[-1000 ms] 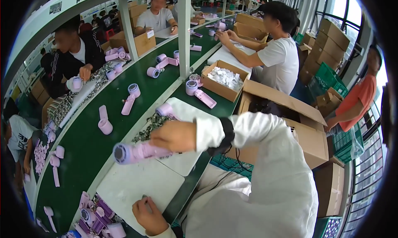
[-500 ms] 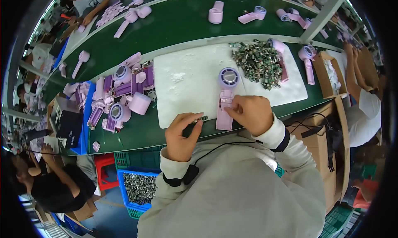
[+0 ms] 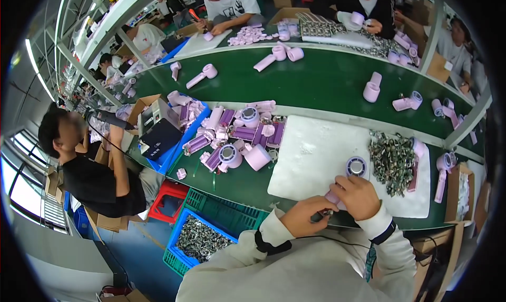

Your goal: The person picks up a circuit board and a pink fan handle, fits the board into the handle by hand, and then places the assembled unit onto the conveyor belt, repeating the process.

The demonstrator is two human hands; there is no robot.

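A pink handheld fan [image 3: 356, 166] with a round purple-rimmed head lies at the near edge of the white foam sheet [image 3: 311, 144], its head pointing away from me. My right hand [image 3: 359, 197] is closed over its handle, hiding much of it. My left hand [image 3: 307, 216] is beside the handle's near end, fingers closed on a small green circuit board [image 3: 319, 216] that shows only in part. To the right, a heap of small circuit boards [image 3: 392, 165] rests on the foam, with more pink fan parts [image 3: 419, 147] along its far side.
Pink and purple fan shells [image 3: 245, 131] are piled at the left, next to a blue bin [image 3: 197, 117]. Several fans lie along the green conveyor [image 3: 316, 73]. Below left stands a blue crate [image 3: 184, 218] of metallic parts. A co-worker in black [image 3: 100, 170] stands at the left holding a tool.
The view has swung left and up, so the bench appears lower and further right. My left hand has brought the circuit board to the fan's handle; my right hand now covers the handle.
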